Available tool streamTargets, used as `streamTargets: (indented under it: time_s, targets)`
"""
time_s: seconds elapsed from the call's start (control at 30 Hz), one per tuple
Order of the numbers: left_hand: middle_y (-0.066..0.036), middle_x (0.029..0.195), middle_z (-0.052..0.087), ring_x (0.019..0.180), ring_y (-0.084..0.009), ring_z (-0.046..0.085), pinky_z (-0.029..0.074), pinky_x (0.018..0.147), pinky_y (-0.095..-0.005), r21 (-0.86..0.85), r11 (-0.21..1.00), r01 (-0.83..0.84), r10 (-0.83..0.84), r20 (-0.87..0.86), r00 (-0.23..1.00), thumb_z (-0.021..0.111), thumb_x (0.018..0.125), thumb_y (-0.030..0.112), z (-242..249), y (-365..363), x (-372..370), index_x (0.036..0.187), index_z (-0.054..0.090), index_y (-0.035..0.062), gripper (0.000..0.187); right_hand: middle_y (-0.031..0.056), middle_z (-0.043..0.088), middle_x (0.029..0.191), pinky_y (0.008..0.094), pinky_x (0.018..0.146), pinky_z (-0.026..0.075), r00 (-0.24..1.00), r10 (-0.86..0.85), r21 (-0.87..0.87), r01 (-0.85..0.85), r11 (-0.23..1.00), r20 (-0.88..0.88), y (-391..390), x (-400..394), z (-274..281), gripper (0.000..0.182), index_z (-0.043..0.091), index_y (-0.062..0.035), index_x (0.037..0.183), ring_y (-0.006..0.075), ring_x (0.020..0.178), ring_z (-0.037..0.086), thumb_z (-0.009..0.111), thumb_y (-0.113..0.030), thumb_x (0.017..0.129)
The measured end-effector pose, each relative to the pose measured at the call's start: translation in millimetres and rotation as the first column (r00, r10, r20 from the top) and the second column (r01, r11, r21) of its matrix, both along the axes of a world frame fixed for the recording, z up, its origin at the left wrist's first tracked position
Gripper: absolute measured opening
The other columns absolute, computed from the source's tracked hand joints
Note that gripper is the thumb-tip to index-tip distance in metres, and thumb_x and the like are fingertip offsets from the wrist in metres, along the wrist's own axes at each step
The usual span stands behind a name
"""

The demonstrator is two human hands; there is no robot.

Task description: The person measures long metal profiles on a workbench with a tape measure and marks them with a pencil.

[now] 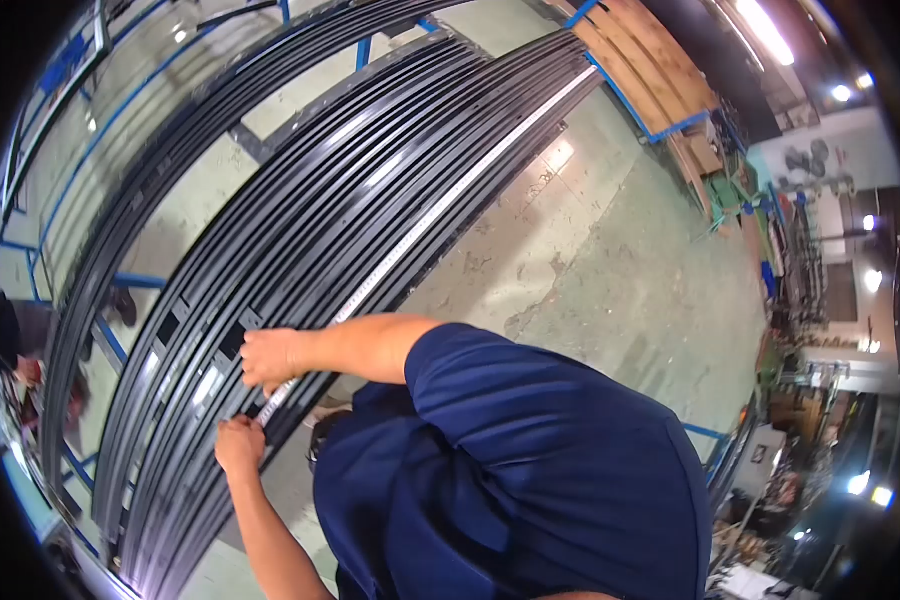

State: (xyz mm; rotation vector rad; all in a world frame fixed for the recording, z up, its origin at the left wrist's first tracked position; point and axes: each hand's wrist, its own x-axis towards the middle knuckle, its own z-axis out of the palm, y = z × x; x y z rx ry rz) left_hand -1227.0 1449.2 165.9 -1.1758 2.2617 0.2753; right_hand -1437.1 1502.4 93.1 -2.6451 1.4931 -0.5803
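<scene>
A long white tape measure (400, 250) with fine markings runs along the dark metal profiles (340, 190), which lie side by side in long rows. My left hand (240, 444) is closed, its fingertips pinching the near part of the tape measure. Just above it, my right hand (270, 358) is bent over the profiles, fingers curled and the thumb side close to the tape. What those right fingers hold, if anything, is hidden. A small dark plate-like piece (234, 340) shows beside the right knuckles.
Blue metal frames (138, 281) stand beneath the profiles. Another row of dark profiles (120, 215) lies farther left. At the left edge a co-worker's hand (30, 372) shows. Wooden boards (650, 60) rest on a blue-edged rack at top right. Shelves with stored parts line the right side.
</scene>
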Motion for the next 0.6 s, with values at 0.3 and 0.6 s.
streamTargets:
  time_s: [0.3, 0.6]
  targets:
    - [-0.024, 0.107, 0.065, 0.099, -0.0377, 0.065, 0.053, 0.086, -0.0459, -0.038, 0.999, -0.026, 0.024, -0.053, 0.998, 0.064, 0.088, 0.036, 11.3, 3.1, -1.4, 0.094, 0.074, 0.0095, 0.029, -0.0047, 0.065, 0.095, 0.0391, 0.094, 0.037, 0.958, -0.243, 0.105, 0.229, 0.968, 0.152, 17.5, 13.9, 5.8, 0.032, 0.070, -0.0208, 0.090, 0.0190, 0.105, 0.055, 0.077, -0.046, 0.072]
    - [-0.023, 0.102, 0.069, 0.099, -0.0370, 0.065, 0.052, 0.087, -0.0453, 0.032, 0.999, -0.029, 0.030, -0.027, 0.999, 0.064, 0.088, 0.038, 6.5, -6.7, 3.7, 0.096, 0.074, 0.0079, 0.033, 0.0027, 0.050, 0.092, 0.0389, 0.090, 0.035, 0.843, -0.375, -0.003, 0.407, 0.913, 0.385, 60.9, -1.5, 25.7, 0.020, 0.063, -0.0168, 0.085, 0.0226, 0.097, 0.050, 0.075, -0.026, 0.073]
